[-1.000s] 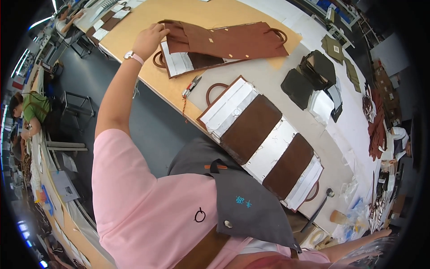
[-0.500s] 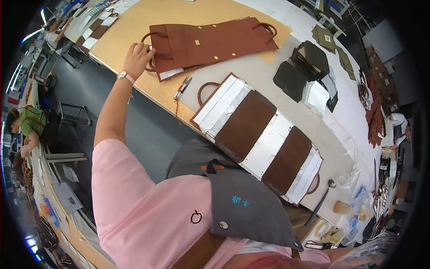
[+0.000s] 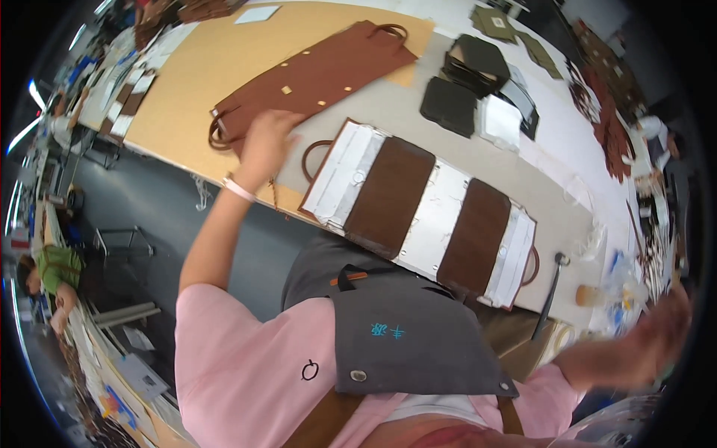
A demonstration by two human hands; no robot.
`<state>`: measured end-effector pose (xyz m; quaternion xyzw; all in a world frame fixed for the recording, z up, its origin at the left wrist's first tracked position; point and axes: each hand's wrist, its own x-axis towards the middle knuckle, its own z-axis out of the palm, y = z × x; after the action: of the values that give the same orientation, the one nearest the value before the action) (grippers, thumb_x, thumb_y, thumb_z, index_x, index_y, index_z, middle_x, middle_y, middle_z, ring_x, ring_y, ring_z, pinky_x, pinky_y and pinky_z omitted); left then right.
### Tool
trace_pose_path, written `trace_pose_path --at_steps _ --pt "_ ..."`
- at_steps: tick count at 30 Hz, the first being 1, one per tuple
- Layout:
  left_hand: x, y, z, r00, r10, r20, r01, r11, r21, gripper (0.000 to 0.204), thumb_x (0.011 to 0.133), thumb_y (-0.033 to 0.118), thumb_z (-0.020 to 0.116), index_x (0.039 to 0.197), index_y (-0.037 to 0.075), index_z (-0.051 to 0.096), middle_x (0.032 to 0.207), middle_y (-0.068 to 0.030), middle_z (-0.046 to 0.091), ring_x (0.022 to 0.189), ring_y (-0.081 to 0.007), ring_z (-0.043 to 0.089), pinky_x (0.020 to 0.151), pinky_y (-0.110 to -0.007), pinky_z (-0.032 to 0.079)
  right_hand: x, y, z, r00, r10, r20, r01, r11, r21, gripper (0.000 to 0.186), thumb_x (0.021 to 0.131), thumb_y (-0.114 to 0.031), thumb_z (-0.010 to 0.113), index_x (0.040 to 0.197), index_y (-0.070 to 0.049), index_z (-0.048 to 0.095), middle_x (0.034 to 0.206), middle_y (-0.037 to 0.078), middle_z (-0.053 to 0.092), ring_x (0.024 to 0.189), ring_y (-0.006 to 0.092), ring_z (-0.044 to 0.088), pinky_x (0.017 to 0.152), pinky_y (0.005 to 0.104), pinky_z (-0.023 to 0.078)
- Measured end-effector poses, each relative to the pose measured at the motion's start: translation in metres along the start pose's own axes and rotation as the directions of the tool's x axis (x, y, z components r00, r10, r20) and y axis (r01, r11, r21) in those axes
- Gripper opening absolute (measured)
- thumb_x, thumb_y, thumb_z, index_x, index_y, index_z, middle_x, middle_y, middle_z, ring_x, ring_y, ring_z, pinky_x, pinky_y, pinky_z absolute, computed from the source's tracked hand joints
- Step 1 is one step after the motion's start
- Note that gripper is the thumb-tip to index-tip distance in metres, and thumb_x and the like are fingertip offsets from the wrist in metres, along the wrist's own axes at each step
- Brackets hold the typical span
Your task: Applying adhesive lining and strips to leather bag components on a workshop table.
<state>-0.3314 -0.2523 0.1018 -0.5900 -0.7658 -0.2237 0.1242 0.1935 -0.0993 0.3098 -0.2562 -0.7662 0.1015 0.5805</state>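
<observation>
"How's the left arm held?"
"Reaching forward, forearm slanting inward; in view, the left hand [image 3: 270, 142] overlaps the near edge of the reddish-brown bag [image 3: 310, 78], which lies flat on the tabletop [image 3: 179, 104]."
"Its grip?"
"Fingers point rightward, blurred; I can't tell how far open, or whether they hold anything."
"The right hand [image 3: 667, 317]?"
"Raised at far right, smeared by motion; its grip I can't tell either."

Dark pouches [image 3: 478, 61] lie beside a white piece [image 3: 500, 121], with olive pieces [image 3: 494, 25] farther back
</observation>
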Motion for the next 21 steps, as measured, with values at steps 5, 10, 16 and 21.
trace_pose_path --at_steps 5,10,16,21 --pt "-0.006 0.194 -0.001 0.806 0.564 0.181 0.048 0.244 -0.969 0.077 0.095 0.057 0.055 0.142 -0.003 0.047 0.144 -0.0195 0.05 0.132 -0.0337 0.048 0.111 -0.041 0.036 -0.073 -0.026 0.142 0.428 -0.014 0.903 0.051 0.999 -0.009 0.043 0.08 0.001 0.057 0.122 -0.006 0.061 0.099 0.017 0.06 0.081 0.0359 0.063 0.071 0.0447 0.051" --pt "-0.015 0.223 -0.002 0.935 0.091 0.343 0.338 0.068 -0.939 0.037 0.107 0.027 0.045 0.105 -0.002 0.067 0.11 -0.0095 0.065 0.1 -0.0181 0.059 0.093 -0.032 0.046 -0.105 -0.015 0.149 0.358 -0.043 0.933 -0.162 0.981 0.108 0.036 0.079 0.004 0.055 0.114 -0.005 0.06 0.099 0.017 0.058 0.08 0.0388 0.062 0.069 0.0459 0.05" --pt "-0.006 0.159 -0.005 0.828 -0.472 0.303 0.139 -0.352 -0.926 0.04 0.108 0.032 0.045 0.118 -0.003 0.061 0.09 -0.0009 0.058 0.072 -0.0057 0.045 0.068 -0.02 0.04 -0.108 0.021 0.108 0.414 0.379 0.828 -0.832 0.526 0.175 0.035 0.092 0.006 0.052 0.127 0.001 0.054 0.098 0.004 0.063 0.072 0.0096 0.05 0.065 0.023 0.043" --pt "-0.007 0.133 -0.012 0.822 -0.504 0.266 0.048 -0.404 -0.913 0.041 0.107 0.033 0.047 0.121 -0.004 0.059 0.089 0.0 0.055 0.07 -0.0051 0.043 0.064 -0.02 0.04 -0.121 0.054 0.081 0.423 0.488 0.764 -0.703 0.708 -0.064 0.012 0.091 -0.003 0.064 0.099 0.003 0.07 0.081 0.005 0.063 0.072 0.0114 0.053 0.065 0.0269 0.043"
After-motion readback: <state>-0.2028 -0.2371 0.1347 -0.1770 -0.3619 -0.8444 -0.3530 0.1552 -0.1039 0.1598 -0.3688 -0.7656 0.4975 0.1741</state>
